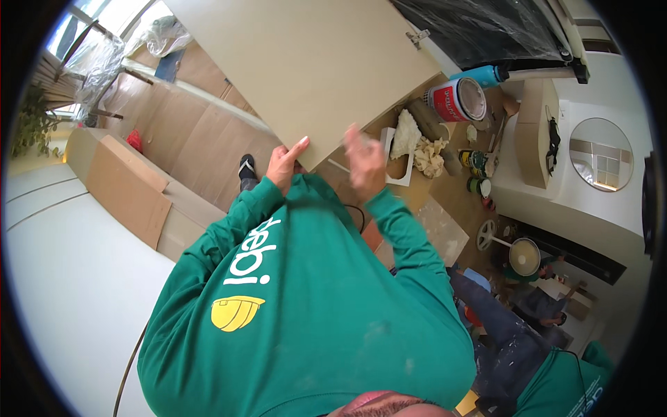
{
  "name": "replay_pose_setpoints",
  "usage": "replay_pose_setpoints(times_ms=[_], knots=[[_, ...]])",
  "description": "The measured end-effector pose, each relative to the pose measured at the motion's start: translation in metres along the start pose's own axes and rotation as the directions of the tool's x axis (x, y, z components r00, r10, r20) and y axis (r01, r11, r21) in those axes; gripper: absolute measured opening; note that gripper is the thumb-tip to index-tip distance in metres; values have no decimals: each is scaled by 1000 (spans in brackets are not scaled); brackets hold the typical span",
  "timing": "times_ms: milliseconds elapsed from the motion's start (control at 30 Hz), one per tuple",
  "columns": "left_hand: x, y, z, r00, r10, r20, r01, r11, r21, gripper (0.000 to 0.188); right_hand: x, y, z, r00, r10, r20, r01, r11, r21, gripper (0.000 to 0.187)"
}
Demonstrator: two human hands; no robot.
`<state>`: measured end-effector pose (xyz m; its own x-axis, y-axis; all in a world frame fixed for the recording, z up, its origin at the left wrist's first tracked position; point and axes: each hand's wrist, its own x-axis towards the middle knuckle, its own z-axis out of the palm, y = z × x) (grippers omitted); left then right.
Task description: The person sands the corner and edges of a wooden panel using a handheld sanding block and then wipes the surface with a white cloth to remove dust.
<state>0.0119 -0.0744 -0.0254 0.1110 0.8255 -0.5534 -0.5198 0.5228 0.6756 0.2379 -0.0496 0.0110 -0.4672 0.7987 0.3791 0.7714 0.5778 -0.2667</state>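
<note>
A large beige cabinet door [299, 62] with a metal hinge [417, 37] on its far right edge stretches away in front of me. At its near corner, my left hand [281, 169] is closed on the edge, with the thumb on the upper face and the other fingers partly hidden. Just right of that corner is my right hand [365, 163]. Motion blurs its fingertips, but the fingers look stretched out and I see nothing in them. Whether it touches the door's edge I cannot tell.
Right of the door stand a paint bucket [455, 99], a blue bottle [479, 75], a white tray [400, 167] and crumpled paper [431, 156]. Smaller cans [476, 163] and a fan [524, 256] lie farther right. A co-worker's leg [500, 333] is close behind my right arm. Cardboard [128, 191] lies left.
</note>
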Motion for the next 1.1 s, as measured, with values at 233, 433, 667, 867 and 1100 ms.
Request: replay_pose_setpoints(times_ms=[233,433,667,867,1100], knots=[[-7,1,-2,1000,-13,-11,13,1000,6,47,19,52,-11,997,68,-23,-69,997,-39,48],[-3,-5,-3,1000,26,-17,-27,999,-23,52,2,27,1,969,-247,27,244,966,83,56],[-1,-6,-3,999,24,-31,-25,999,-24,50,51,192,-20,997,-24,-77,19,998,-55,51],[-3,-4,7,998,56,-23,-58,989,-139,43,106,314,-34,966,204,-162,-233,955,-185,47],[-7,-1,1,999,44,-23,-47,989,-140,48,99,271,-42,661,672,-332,-621,740,260,62]])
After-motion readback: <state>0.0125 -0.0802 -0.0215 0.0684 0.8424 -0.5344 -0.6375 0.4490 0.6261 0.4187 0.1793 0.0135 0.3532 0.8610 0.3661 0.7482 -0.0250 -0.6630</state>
